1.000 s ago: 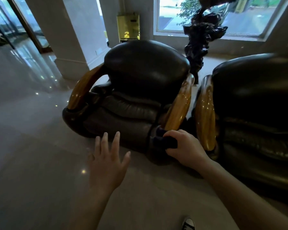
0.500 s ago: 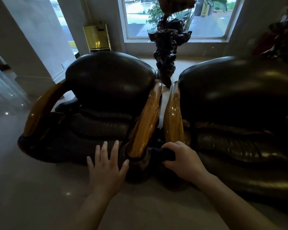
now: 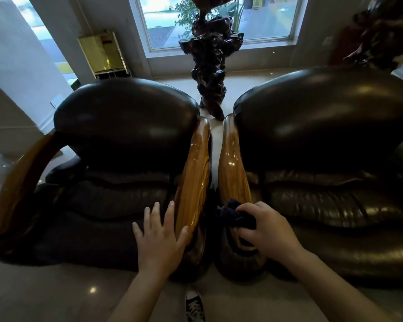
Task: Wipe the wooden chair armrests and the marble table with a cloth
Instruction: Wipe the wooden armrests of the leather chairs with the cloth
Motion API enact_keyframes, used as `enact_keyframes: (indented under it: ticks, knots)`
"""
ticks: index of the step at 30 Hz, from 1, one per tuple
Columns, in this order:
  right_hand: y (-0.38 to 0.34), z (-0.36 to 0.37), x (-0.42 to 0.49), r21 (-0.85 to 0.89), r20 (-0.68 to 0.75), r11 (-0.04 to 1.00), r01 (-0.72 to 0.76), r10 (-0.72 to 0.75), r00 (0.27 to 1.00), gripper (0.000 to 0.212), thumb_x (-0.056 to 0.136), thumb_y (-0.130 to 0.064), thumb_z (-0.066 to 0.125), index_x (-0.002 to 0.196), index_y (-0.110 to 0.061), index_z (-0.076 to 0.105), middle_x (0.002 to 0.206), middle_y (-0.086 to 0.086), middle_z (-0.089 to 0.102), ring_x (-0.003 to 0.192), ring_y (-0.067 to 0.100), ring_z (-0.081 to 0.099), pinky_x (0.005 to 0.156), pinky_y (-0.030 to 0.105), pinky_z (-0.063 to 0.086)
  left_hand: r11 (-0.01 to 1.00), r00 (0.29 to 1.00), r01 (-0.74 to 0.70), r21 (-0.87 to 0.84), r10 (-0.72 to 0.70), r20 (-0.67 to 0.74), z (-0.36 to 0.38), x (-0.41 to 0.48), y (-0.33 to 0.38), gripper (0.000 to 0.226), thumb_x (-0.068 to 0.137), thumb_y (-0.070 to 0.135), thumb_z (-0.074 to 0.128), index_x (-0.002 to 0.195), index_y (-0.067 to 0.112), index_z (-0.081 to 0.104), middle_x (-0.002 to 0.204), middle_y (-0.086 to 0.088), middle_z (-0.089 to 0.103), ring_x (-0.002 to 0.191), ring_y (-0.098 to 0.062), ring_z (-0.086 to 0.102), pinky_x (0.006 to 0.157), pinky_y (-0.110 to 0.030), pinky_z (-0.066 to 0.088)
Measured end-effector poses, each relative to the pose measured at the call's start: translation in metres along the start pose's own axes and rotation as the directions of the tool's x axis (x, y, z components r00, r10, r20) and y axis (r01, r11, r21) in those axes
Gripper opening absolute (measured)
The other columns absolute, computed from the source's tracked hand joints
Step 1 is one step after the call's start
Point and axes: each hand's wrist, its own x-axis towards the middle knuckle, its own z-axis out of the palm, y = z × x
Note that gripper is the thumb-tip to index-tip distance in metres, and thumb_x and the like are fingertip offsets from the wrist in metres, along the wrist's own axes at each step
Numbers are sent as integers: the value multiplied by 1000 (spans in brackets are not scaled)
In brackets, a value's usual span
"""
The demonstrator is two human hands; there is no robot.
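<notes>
Two dark leather armchairs stand side by side, each with glossy wooden armrests. My right hand (image 3: pixel 265 231) grips a dark cloth (image 3: pixel 236 216) pressed on the lower front end of the right chair's left armrest (image 3: pixel 232 163). My left hand (image 3: pixel 159 238) is spread open, fingers apart, hovering by the front end of the left chair's right armrest (image 3: pixel 193 180). The left chair's other armrest (image 3: pixel 21 180) curves down at far left. No marble table is in view.
A dark gnarled wood sculpture (image 3: pixel 209 59) stands behind the gap between the chairs, before a window (image 3: pixel 219 17). A gold stand (image 3: pixel 102 54) is at the back left. My shoe (image 3: pixel 194 305) is on the pale polished floor (image 3: pixel 56 296).
The view has swung right and closer, centring the gap between the chairs. My right hand moved with the cloth from the left chair's armrest end onto the right chair's armrest.
</notes>
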Motion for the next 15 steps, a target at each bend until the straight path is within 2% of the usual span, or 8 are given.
enact_keyframes:
  ticks: [8,15]
  knots:
    - [5,31,85,22,-24,985,-171,171,985,42,86,-43,71,125,-38,58,104,-17,51,89,3,56,76,25,53,996,993,-87,-15,88,80,38,122,-25,76,89,66,22,155,32,4,164,-9,6,151,-28,-2,119,-60,7]
    - [51,65,141,101,-6,941,-323,326,945,42,82,-40,76,122,-37,61,105,-17,54,92,2,58,78,27,54,997,980,-78,-19,80,185,100,199,-37,77,91,66,28,155,32,1,164,-8,1,151,-27,-8,119,-59,5]
